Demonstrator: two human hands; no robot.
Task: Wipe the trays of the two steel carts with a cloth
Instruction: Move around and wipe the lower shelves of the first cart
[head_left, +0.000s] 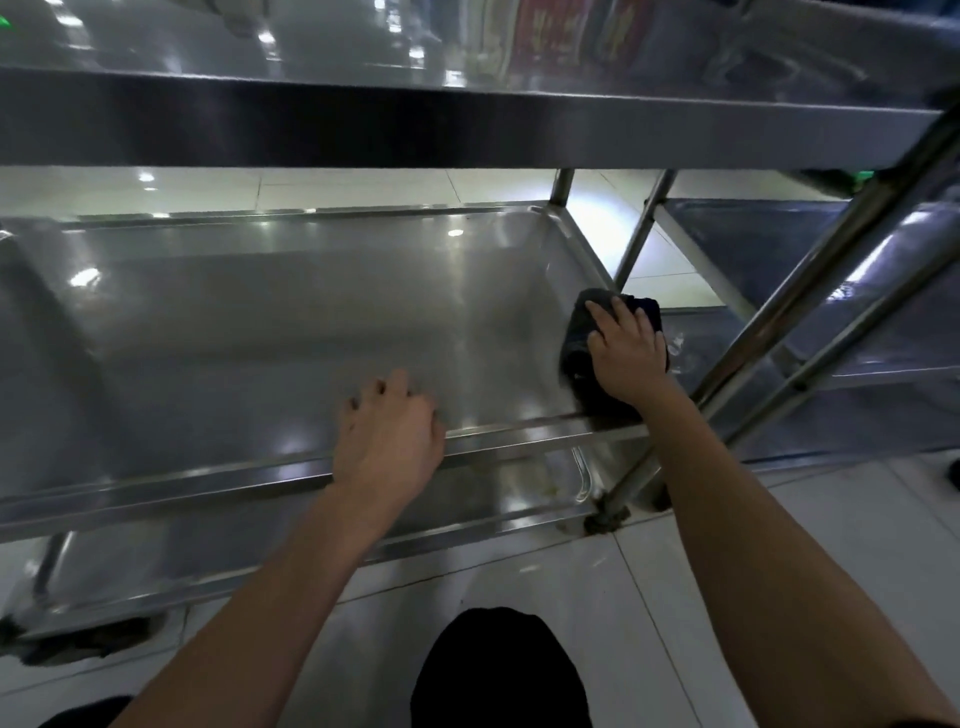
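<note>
The middle tray (234, 332) of the near steel cart fills the view, under the cart's top tray (467, 119). A dark cloth (579, 332) lies in the middle tray's near right corner. My right hand (626, 353) presses flat on the cloth, fingers spread and pointing away. My left hand (387, 431) rests over the tray's front rim (156, 483), fingers bent down into the tray, holding nothing. A lower tray (519, 499) shows beneath. The second steel cart's tray (769, 249) stands to the right.
Slanted steel posts (810, 312) of the cart cross the right side, just right of my right arm. A caster (605, 519) sits on the white tiled floor (649, 597). My dark-clothed knee (498, 670) is at the bottom centre.
</note>
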